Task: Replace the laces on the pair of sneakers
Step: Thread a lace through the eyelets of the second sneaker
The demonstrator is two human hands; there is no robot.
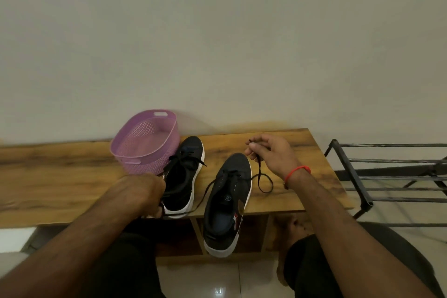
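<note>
Two black sneakers with white soles lie on a wooden bench (60, 176). The left sneaker (185, 174) sits by the basket, its black lace still tied across the front. The right sneaker (227, 203) overhangs the bench's front edge at its heel. Its black lace (262, 180) runs out both sides of the top eyelets. My right hand (271, 153) pinches one end of that lace above the toe, and the lace loops down onto the bench. My left hand (147, 195) grips the other end near the left sneaker's heel.
A purple perforated plastic basket (145, 143) stands on the bench against the wall, touching the left sneaker. A black metal shoe rack (387, 176) stands to the right of the bench. Tiled floor lies below, with my knees at the bottom.
</note>
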